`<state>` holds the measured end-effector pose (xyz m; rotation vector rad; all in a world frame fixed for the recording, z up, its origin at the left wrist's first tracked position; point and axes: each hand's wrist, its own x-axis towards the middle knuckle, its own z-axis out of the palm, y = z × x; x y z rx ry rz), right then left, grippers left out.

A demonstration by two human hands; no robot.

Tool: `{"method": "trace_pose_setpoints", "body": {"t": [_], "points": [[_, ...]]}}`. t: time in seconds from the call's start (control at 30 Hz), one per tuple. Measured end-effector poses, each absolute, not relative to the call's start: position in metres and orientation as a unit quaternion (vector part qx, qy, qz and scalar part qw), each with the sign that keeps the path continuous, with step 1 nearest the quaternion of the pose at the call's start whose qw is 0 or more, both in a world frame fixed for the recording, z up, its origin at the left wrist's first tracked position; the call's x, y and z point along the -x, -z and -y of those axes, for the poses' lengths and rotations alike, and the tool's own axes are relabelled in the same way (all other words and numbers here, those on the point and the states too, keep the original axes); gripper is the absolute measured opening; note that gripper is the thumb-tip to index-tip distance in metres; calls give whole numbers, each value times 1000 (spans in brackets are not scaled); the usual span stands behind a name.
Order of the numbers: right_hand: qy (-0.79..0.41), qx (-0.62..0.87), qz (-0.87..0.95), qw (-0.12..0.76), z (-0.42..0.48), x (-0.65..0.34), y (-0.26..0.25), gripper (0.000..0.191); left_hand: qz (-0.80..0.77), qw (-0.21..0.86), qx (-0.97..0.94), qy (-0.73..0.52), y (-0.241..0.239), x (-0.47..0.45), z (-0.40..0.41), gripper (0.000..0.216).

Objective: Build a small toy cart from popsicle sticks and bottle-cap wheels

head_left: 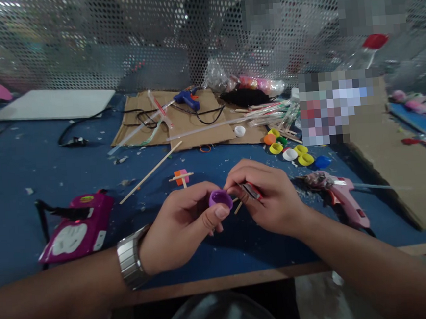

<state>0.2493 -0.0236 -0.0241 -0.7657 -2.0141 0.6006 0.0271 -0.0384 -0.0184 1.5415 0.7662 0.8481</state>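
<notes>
pinching a purple cap (221, 201) at the rim in the left hand (183, 225), between thumb and fingers, with the hollow facing up; found at the clock's centre, held above the blue table (96, 178). grasping a red-and-silver tool (252, 191) in the right hand (271, 194), at 3 o'clock and near the cap; cannot tell the exact kind, nor whether touching the rim with those fingertips.

could skid off the rounded plastic and nick the left thumb, if pushing hard with a sharp edge. might squeeze the cap out of shape, or let it shoot free, through too tight or uneven a pinch. could then lose it among the loose caps (290, 154) at 2 o'clock.

could knock apart the pink-and-orange block with sticks (183, 173) at 10 o'clock, just beyond the left fingers, by sweeping forward carelessly. may get burnt on the pink glue gun (343, 191), farther out at 3 o'clock, if switched on and brushed with the right forearm.
</notes>
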Motion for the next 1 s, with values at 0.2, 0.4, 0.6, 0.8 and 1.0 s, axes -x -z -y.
{"method": "trace_pose_setpoints", "body": {"t": [0.2, 0.4, 0.6, 0.8, 1.0], "points": [[-217, 301, 827, 422, 22, -254, 20, 18, -333, 575, -658, -355, 21, -31, 42, 41], [-206, 311, 822, 431, 27, -252, 17, 21, -348, 505, -690, -385, 24, -31, 48, 39], [-213, 305, 831, 414, 30, -249, 20, 25, -388, 387, -766, -336, 23, -29, 47, 29], [-213, 302, 836, 405, 27, -252, 21, 32, -367, 393, -774, -335, 22, -28, 46, 31], [-199, 296, 844, 400, 26, -252, 19, 32, -345, 398, -776, -348, 22, -27, 46, 25]]}}
